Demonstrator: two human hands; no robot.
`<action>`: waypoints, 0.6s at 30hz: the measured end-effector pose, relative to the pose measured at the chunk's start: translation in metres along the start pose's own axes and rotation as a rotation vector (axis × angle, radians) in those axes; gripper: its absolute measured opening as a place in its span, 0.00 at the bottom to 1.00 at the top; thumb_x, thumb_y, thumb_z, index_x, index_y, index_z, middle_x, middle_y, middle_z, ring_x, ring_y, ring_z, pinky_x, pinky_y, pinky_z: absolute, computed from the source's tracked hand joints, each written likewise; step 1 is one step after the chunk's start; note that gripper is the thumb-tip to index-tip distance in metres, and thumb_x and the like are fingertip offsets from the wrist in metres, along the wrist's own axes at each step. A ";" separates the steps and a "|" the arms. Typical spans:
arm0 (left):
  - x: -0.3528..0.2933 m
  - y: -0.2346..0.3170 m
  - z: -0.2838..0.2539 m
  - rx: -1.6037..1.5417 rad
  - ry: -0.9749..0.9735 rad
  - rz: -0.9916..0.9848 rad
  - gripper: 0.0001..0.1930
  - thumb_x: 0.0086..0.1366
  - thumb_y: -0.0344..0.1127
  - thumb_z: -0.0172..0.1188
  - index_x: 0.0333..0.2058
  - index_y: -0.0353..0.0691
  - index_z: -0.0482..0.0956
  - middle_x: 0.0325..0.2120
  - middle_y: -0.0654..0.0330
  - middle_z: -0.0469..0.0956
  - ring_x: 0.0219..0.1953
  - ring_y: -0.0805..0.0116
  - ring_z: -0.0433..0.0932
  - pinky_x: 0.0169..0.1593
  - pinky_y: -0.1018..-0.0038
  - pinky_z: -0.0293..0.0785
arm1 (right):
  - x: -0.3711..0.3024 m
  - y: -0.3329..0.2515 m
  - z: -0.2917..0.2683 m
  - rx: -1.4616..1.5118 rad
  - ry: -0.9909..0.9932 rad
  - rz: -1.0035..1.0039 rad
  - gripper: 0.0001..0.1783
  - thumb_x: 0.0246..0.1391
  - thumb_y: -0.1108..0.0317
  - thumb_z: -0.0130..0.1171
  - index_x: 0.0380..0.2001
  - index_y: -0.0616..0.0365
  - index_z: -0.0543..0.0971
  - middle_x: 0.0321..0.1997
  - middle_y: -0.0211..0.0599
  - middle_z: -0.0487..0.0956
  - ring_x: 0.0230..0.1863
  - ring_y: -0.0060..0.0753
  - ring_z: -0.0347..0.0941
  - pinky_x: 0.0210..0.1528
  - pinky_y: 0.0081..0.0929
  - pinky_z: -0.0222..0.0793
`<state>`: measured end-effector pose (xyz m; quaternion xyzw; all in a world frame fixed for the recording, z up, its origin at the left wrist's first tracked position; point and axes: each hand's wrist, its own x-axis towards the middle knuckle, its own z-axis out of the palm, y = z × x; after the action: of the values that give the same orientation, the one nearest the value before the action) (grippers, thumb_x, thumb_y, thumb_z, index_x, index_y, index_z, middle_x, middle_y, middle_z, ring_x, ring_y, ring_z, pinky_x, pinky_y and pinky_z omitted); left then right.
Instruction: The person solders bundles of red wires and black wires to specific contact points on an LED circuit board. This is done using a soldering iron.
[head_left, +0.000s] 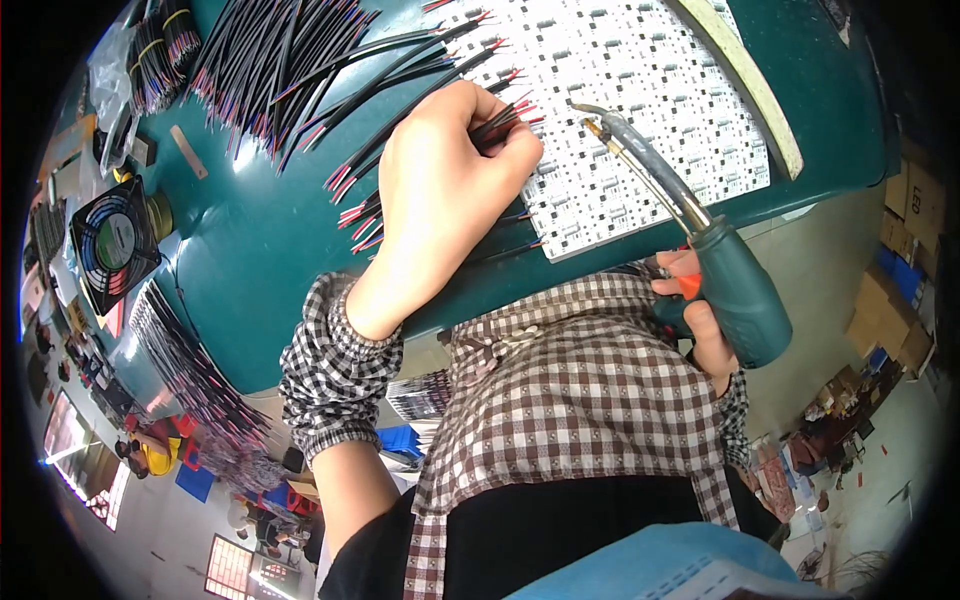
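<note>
My left hand [440,180] is closed, thumb against fingers, round a few black cables [492,127] whose stripped red ends point right over the white circuit board panel [640,195]. Small dark components cover the panel in rows. In my right hand [708,345] is a green soldering gun [745,290] with an orange trigger. Its bent tip and a thin metal tube beside it reach over the panel, a short way right of the cable ends. More cables lie from the panel's left edge under and beside my left hand.
On the green table [270,215], a large heap of cables [280,60] lies at the far left, near banded bundles [165,55]. A small black fan [115,243] stands at the left edge. A curved pale strip [745,75] crosses the panel's right side. More cables [190,360] lie at the lower left.
</note>
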<state>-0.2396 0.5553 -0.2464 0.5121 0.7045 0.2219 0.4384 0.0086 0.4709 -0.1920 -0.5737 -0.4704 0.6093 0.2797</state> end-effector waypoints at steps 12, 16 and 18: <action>-0.004 -0.001 -0.002 -0.004 0.032 0.009 0.10 0.48 0.35 0.64 0.24 0.34 0.77 0.20 0.55 0.79 0.24 0.60 0.79 0.33 0.68 0.74 | -0.009 0.019 0.002 -0.040 0.063 -0.074 0.32 0.45 0.74 0.71 0.52 0.71 0.69 0.40 0.46 0.82 0.42 0.33 0.80 0.46 0.30 0.78; -0.003 -0.002 -0.004 0.009 0.039 0.011 0.10 0.48 0.35 0.64 0.24 0.34 0.77 0.21 0.54 0.79 0.24 0.60 0.79 0.32 0.68 0.74 | -0.005 0.017 0.004 -0.080 0.019 -0.068 0.31 0.44 0.74 0.71 0.51 0.71 0.69 0.39 0.45 0.82 0.41 0.32 0.80 0.46 0.30 0.77; -0.002 -0.003 -0.004 -0.001 0.034 0.002 0.10 0.48 0.35 0.64 0.24 0.34 0.77 0.21 0.54 0.79 0.24 0.60 0.79 0.33 0.68 0.74 | -0.006 0.022 0.008 -0.032 0.072 -0.080 0.31 0.44 0.75 0.71 0.51 0.71 0.70 0.39 0.44 0.82 0.41 0.32 0.80 0.46 0.30 0.77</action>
<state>-0.2447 0.5523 -0.2457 0.5089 0.7112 0.2311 0.4264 0.0068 0.4547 -0.2094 -0.5803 -0.4922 0.5690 0.3117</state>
